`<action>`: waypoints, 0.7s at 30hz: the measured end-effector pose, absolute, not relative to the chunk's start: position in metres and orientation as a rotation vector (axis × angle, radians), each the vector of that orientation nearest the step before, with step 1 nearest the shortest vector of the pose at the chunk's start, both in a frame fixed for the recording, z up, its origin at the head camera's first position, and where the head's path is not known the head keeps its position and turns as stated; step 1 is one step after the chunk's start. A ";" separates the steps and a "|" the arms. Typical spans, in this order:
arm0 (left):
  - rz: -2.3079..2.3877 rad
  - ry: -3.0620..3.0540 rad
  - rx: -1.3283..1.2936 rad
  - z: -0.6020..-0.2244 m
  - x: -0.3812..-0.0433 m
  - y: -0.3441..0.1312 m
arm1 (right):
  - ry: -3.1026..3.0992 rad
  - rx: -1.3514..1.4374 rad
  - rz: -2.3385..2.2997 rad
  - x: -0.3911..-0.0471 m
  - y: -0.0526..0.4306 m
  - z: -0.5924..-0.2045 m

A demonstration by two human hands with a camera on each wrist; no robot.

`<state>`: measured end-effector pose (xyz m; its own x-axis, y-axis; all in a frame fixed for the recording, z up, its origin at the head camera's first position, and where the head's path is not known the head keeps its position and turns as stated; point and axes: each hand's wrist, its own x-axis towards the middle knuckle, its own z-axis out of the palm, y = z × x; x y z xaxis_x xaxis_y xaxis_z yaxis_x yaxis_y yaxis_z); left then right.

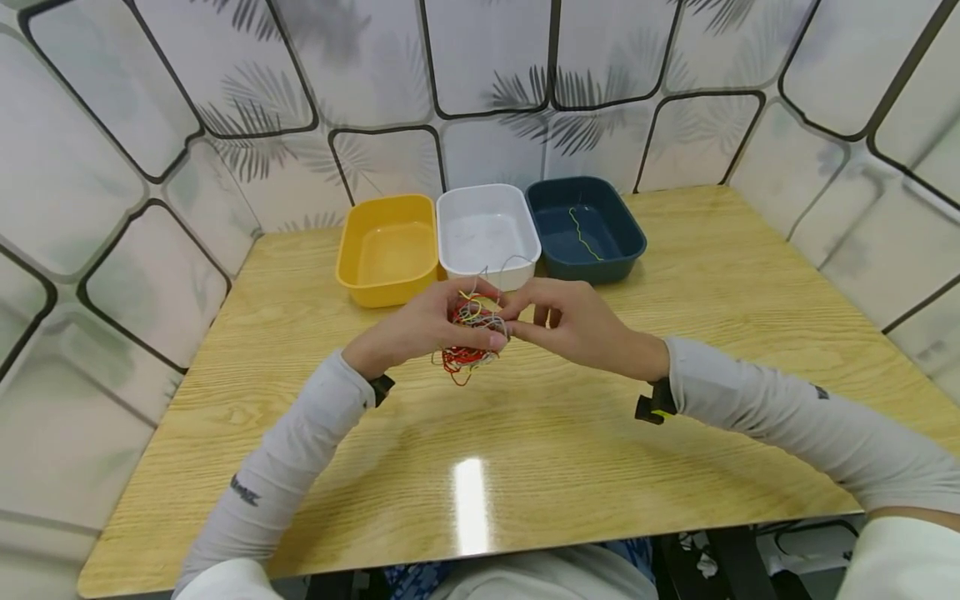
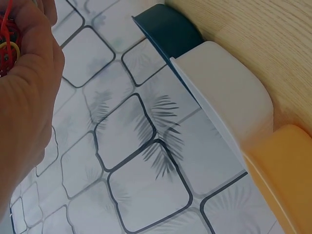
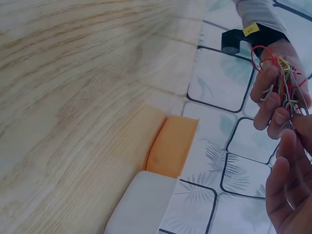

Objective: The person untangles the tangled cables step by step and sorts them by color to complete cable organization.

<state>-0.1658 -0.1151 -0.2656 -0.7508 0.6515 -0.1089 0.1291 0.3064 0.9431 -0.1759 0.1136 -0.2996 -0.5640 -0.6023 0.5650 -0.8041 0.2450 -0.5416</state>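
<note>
My left hand holds a tangled bundle of thin coloured wires, mostly red and grey with some yellow, above the table in front of the bins. Loose loops hang below the palm, and thin grey ends stick up past the fingers. From the right, my right hand meets the bundle, thumb and forefinger pinching a wire at its edge. In the right wrist view the wires spill out between the left fingers. The left wrist view catches only part of the red and yellow tangle at its edge.
Three bins stand side by side at the back of the wooden table: a yellow bin, a white bin and a dark blue bin. One yellow-green wire lies in the dark blue bin. Patterned panels rise behind.
</note>
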 end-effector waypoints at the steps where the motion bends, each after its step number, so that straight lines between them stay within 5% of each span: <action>1: 1.454 2.095 0.698 -0.264 -0.164 -0.114 | -2.275 1.316 1.204 -0.176 0.114 -0.301; 21: 1.395 2.343 0.779 -0.283 -0.169 -0.096 | -2.169 1.323 0.888 -0.178 0.125 -0.301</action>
